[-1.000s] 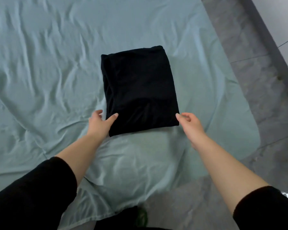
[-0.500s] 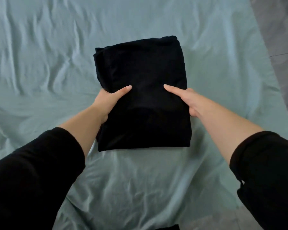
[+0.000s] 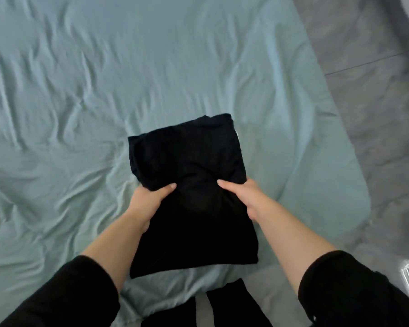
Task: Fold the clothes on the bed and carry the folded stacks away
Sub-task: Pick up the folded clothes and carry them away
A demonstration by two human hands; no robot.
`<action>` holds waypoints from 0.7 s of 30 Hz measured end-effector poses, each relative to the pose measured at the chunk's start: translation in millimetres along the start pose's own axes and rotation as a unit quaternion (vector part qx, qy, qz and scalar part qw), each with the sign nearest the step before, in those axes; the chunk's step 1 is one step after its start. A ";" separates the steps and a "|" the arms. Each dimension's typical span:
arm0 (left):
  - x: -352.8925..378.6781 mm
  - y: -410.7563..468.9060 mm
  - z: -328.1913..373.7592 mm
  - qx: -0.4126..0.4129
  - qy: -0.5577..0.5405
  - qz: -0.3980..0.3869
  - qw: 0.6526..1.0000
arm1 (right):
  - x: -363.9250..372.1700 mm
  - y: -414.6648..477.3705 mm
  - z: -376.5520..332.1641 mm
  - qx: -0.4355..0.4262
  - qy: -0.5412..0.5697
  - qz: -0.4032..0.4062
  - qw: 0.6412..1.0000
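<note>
We hold the folded black garment [image 3: 189,161] from both sides. Our left hand [image 3: 147,204] grips its left edge, with the thumb [image 3: 167,188] laid on top and the fingers tucked beneath the cloth, out of sight. Our right hand [image 3: 246,199] grips the right edge the same way, thumb on top and fingers hidden underneath. The cloth bunches into a soft ridge between the two thumbs. Beyond the fingers, the far half of the garment reaches out over the wrinkled pale green sheet [image 3: 92,90] of the bed; we cannot tell whether it touches the sheet. Behind the fingers, toward us, its near edge comes close to the bed's edge. Well to the right of our right fingers lies the grey floor [image 3: 368,102]. Black sleeves [image 3: 69,298] cover our upper forearms.
</note>
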State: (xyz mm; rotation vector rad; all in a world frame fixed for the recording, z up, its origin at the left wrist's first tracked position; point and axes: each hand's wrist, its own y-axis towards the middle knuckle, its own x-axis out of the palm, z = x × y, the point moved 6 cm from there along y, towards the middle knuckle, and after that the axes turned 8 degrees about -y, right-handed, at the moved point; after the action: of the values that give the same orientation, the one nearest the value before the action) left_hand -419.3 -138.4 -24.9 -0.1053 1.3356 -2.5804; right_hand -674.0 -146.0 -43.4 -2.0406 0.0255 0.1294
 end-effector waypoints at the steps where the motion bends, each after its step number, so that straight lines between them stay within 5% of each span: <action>1: 0.1 -11.1 -1.9 -0.006 0.004 -0.010 1.000 | -3.5 -13.6 6.4 0.012 0.006 -0.002 1.000; 21: 54.9 -251.5 127.4 0.121 0.105 -0.269 0.950 | -79.1 -321.4 8.7 -0.131 0.224 0.089 0.962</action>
State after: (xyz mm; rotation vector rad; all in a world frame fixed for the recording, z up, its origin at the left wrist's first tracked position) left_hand -494.5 -113.0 251.1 -0.1784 1.1650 -3.2775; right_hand -729.4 5.4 245.7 -2.2910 0.4981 -0.2324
